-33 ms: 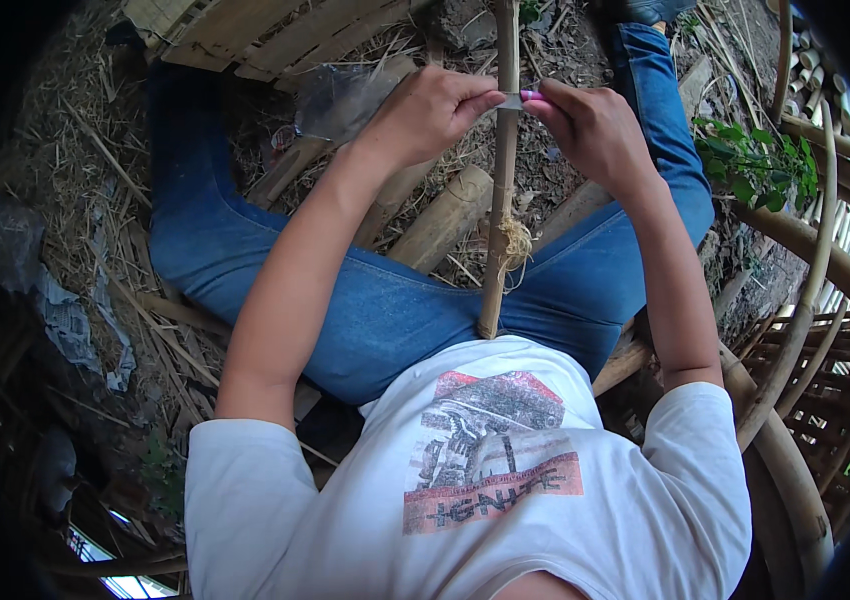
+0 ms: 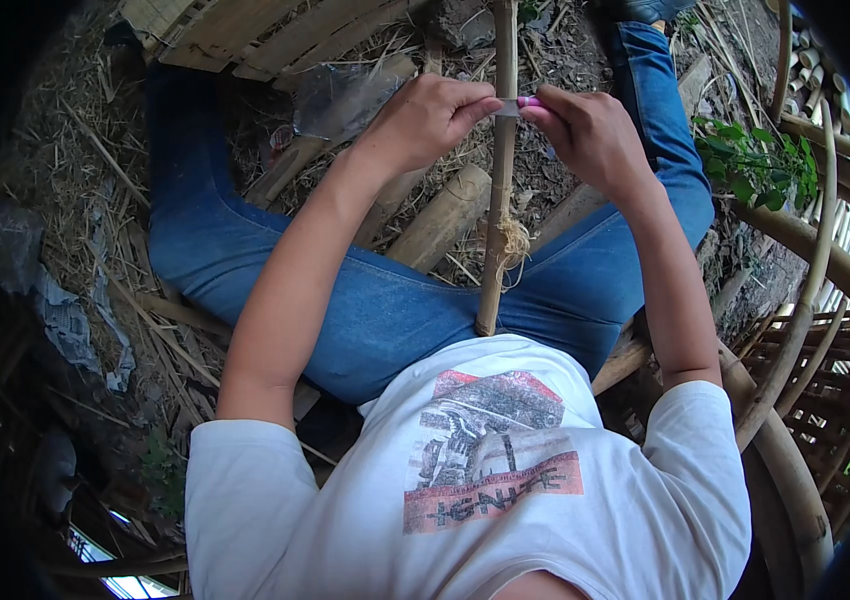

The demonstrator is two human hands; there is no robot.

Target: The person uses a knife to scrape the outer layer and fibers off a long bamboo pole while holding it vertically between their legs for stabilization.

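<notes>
A slim wooden pole [image 2: 500, 195] runs away from my waist between my spread legs, its near end against my lap. Across its far part lies a small knife [image 2: 529, 102] with a pink handle and a short pale blade. My right hand [image 2: 595, 135] is closed round the handle, which shows only in part. On the pole's other side, my left hand [image 2: 428, 120] pinches the blade's end between thumb and fingers. The blade appears to rest against the pole. Nearer me, a tuft of straw-coloured twine [image 2: 514, 243] is tied round the pole.
Beneath the pole lies a thick bamboo piece [image 2: 442, 220]. A clear plastic bag [image 2: 340, 105] rests on the straw-littered ground, near slatted boards [image 2: 275, 40]. Curved bamboo rails [image 2: 810, 290] and a leafy green plant [image 2: 760, 165] stand at the right.
Both hands and the knife have shifted slightly nearer to me along the pole and a little to the left. The grips look the same.
</notes>
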